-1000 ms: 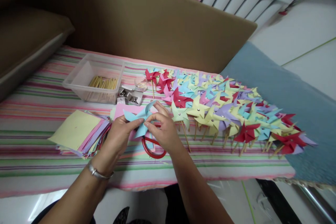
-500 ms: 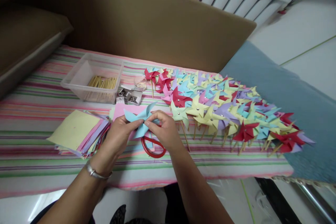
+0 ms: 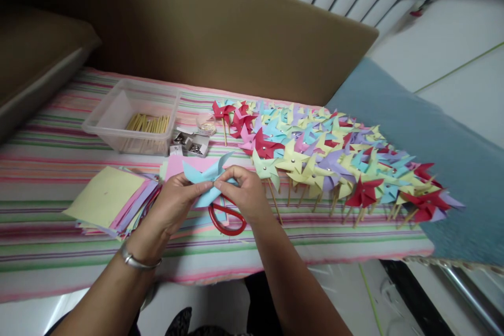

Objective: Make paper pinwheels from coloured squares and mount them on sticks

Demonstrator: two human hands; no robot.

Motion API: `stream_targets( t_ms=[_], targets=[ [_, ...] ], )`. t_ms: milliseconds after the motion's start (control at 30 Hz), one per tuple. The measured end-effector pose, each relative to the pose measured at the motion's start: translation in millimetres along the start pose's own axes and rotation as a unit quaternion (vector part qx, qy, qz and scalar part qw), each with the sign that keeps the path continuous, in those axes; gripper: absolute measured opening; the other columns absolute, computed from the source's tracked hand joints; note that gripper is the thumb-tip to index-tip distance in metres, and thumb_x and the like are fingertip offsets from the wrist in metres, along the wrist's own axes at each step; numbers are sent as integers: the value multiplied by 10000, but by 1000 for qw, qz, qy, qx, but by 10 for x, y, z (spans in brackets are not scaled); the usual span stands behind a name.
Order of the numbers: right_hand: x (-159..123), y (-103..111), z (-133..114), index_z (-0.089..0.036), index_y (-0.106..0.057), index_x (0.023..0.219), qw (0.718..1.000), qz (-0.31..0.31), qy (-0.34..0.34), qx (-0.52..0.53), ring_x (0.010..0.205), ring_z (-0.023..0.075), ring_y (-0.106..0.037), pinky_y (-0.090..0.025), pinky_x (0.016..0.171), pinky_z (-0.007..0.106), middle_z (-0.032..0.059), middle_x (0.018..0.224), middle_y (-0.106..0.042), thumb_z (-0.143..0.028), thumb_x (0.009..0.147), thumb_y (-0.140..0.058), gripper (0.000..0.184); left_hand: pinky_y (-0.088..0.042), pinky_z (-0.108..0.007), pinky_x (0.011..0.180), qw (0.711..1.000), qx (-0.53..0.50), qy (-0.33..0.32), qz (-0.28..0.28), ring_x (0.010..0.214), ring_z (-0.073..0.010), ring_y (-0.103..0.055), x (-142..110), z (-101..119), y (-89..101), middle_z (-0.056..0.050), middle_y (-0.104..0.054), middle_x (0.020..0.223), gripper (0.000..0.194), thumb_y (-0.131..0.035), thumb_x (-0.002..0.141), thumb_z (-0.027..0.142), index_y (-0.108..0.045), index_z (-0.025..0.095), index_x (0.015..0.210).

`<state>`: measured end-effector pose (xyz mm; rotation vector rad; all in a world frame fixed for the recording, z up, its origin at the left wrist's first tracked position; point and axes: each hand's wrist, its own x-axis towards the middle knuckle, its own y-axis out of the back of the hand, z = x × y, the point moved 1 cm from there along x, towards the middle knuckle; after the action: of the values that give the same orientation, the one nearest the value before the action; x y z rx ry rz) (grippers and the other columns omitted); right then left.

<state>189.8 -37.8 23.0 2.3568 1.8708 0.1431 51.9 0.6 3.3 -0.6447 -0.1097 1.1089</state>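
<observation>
A light blue paper pinwheel (image 3: 203,174) with folded blades is held up between my hands. My left hand (image 3: 179,197) grips it from the left, thumb pressed near its centre. My right hand (image 3: 244,191) pinches at the same centre with thumb and forefinger; any small part there is hidden by the fingertips. Just below the hands lie scissors with red handles (image 3: 228,231), their blades out of sight. Pink paper (image 3: 177,167) lies flat behind the pinwheel. To the left is a stack of coloured paper squares (image 3: 110,197), pale yellow on top.
A clear plastic box (image 3: 132,95) holds short wooden sticks (image 3: 147,123). Beside it stand a small box of metal fasteners (image 3: 193,146) and a round clear container (image 3: 206,123). Many finished pinwheels (image 3: 311,155) on sticks fill the right side. A brown board (image 3: 220,37) rises behind the striped cloth (image 3: 35,220).
Both hands stay on the blue pinwheel with fingertips at its centre, their pose barely altered. The whole view has shifted slightly, so things appear a little further left.
</observation>
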Motion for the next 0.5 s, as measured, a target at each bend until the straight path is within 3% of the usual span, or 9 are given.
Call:
stream_targets(
  t_ms=[500],
  targets=[
    [10,10,55,-183,-600,637,998,-26,6,50,573,101,-506,-397,567,227,-31,624,-590,-254,667,-685,115,-514,-332,809,999,-25,-17,-45,830,-217,-675,-4,-13,4,-66,-738,882,234,-766,663,130,-746,178,891]
  ],
)
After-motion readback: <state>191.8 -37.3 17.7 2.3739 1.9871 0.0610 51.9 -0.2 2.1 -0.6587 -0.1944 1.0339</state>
